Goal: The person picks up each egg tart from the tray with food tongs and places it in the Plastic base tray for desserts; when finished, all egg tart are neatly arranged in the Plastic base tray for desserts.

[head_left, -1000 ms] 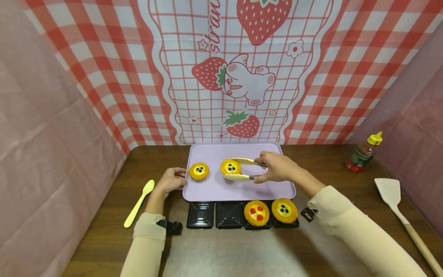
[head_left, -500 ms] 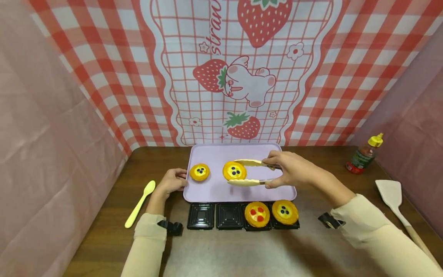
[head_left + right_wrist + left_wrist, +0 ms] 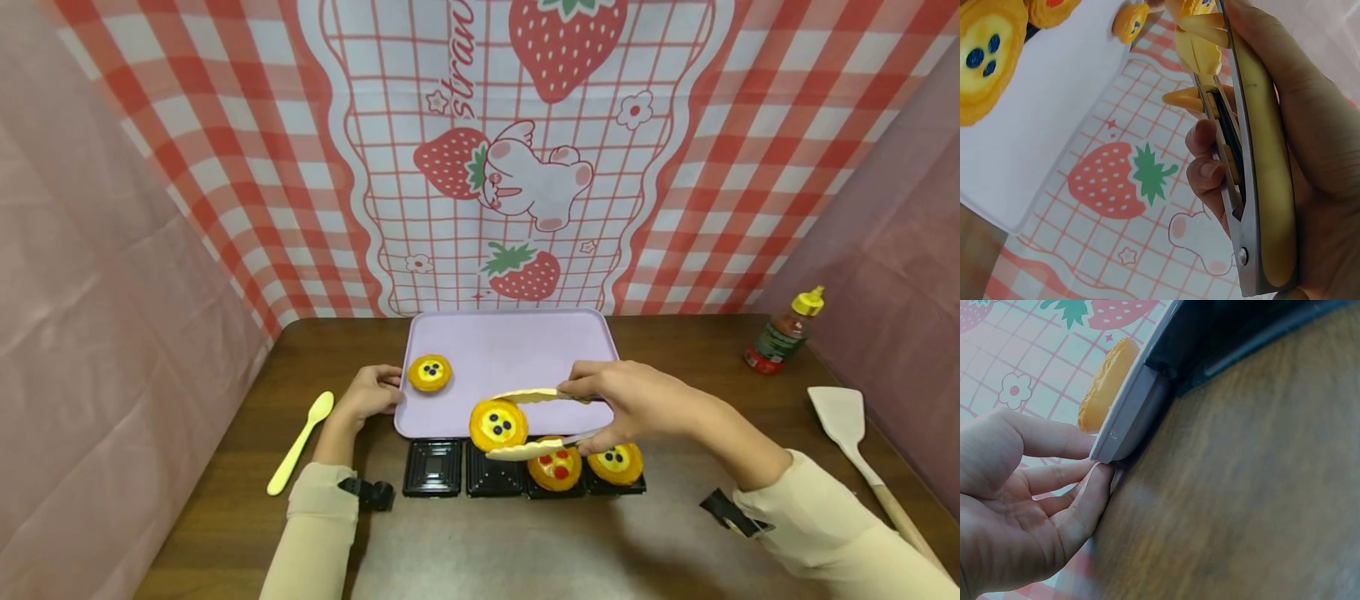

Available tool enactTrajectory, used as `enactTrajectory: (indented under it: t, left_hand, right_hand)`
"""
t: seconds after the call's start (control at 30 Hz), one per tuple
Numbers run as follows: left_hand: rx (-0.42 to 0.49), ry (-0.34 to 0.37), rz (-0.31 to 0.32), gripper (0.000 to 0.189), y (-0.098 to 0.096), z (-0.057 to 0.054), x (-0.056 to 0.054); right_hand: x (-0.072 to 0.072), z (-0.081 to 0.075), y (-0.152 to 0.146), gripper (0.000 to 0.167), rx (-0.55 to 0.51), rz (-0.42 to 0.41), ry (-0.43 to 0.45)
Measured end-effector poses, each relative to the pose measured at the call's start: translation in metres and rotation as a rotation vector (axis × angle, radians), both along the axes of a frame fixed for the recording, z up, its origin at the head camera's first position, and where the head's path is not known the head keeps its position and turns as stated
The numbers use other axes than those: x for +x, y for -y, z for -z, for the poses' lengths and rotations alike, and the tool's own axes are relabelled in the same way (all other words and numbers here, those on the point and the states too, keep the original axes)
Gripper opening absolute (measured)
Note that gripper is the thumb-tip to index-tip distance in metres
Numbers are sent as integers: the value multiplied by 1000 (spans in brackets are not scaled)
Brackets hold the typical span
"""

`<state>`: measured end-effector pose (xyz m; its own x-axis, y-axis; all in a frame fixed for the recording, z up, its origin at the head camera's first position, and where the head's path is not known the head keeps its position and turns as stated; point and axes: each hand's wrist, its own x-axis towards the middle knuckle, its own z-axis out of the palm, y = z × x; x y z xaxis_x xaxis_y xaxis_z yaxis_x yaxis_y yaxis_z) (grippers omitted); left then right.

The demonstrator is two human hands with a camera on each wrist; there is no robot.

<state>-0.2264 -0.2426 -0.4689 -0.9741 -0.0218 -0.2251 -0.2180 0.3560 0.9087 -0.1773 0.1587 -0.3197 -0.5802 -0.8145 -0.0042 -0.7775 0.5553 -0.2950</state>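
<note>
My right hand [image 3: 645, 406] grips a pair of tongs [image 3: 525, 452] with pale yellow tips. Between those tips is an egg tart [image 3: 498, 425] with blue berry dots, raised over the near edge of a lilac tray [image 3: 532, 350]. In the right wrist view the tongs' handle [image 3: 1266, 169] lies along the palm. My left hand [image 3: 372, 390] pinches the tray's left rim; fingers [image 3: 1060, 439] show at its edge in the left wrist view. Another blue-dotted tart [image 3: 430, 372] sits on the tray's left side.
Black square holders [image 3: 432, 468] line the tray's front. The two right ones carry a red-dotted tart [image 3: 553, 472] and a blue-dotted tart [image 3: 615, 464]. A yellow spoon [image 3: 302, 442] lies left. At right are a sauce bottle [image 3: 782, 337] and a spatula [image 3: 840, 417].
The tongs have lifted the tart off the tray's middle and brought it toward me, over the near edge by the second black holder. My left hand stays at the tray's rim.
</note>
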Motion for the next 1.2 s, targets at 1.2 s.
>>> enactTrajectory:
  t: [1.2]
  left_hand:
    - [-3,-2,5,53,2,4,-3]
  right_hand:
    - [-3,45,24,62,109,-24,110]
